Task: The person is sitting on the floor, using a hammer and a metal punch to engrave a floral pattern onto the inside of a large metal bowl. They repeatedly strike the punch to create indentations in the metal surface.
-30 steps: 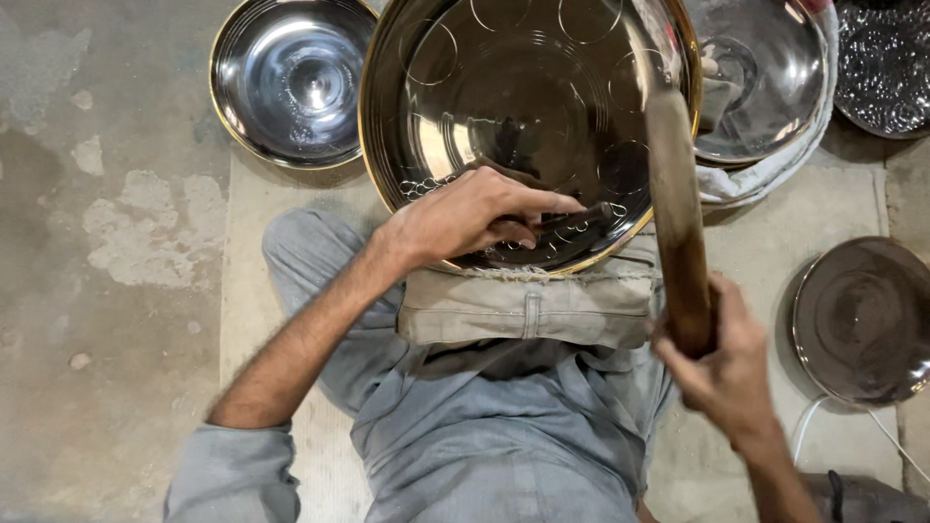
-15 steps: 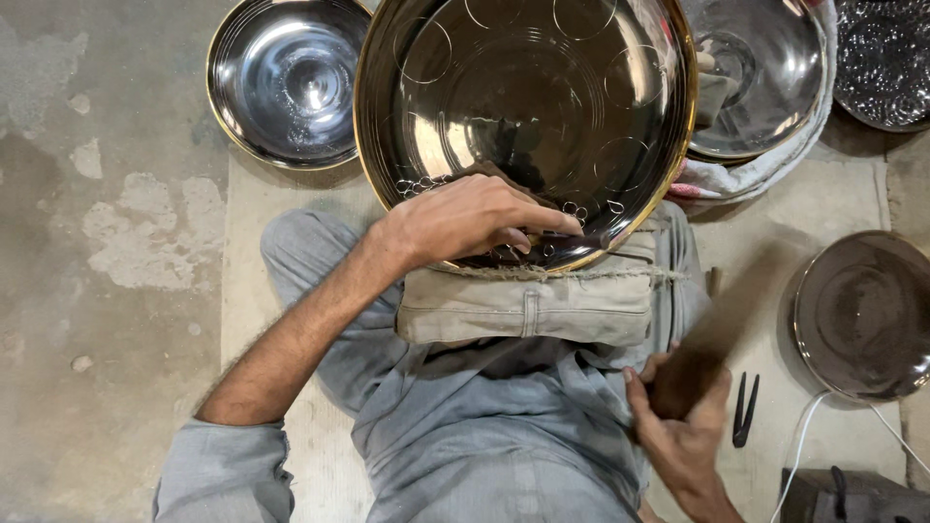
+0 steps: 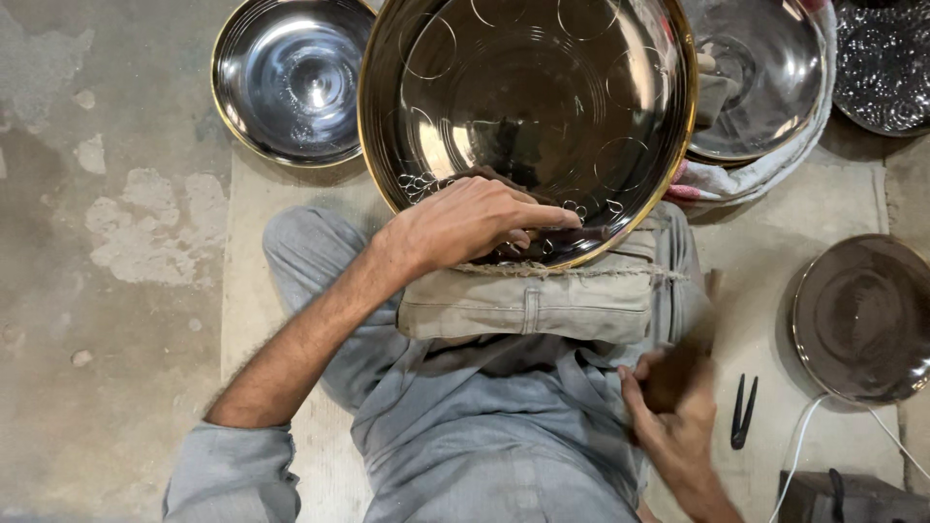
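Note:
A large shiny round metal tray [image 3: 528,107] with a golden rim and engraved circles leans on a folded beige cloth pad [image 3: 533,305] across my lap. My left hand [image 3: 465,223] lies on the tray's near inner edge, fingers pressed flat on the small engraved loops. My right hand [image 3: 678,431] is low beside my right thigh, blurred, closed round a dark brown wooden stick [image 3: 678,373] whose far end points up along my leg.
A steel bowl [image 3: 291,77] sits on the floor at the back left. Another bowl [image 3: 765,77] rests on a cloth at the back right, beside a dark textured dish [image 3: 886,63]. A dull round plate [image 3: 862,320], black tweezers [image 3: 744,412], a white cable [image 3: 804,455] and a dark box [image 3: 843,494] lie to my right.
My right hand has brought the wooden stick down from over the tray to beside my right thigh. The left hand has stayed on the tray's near edge.

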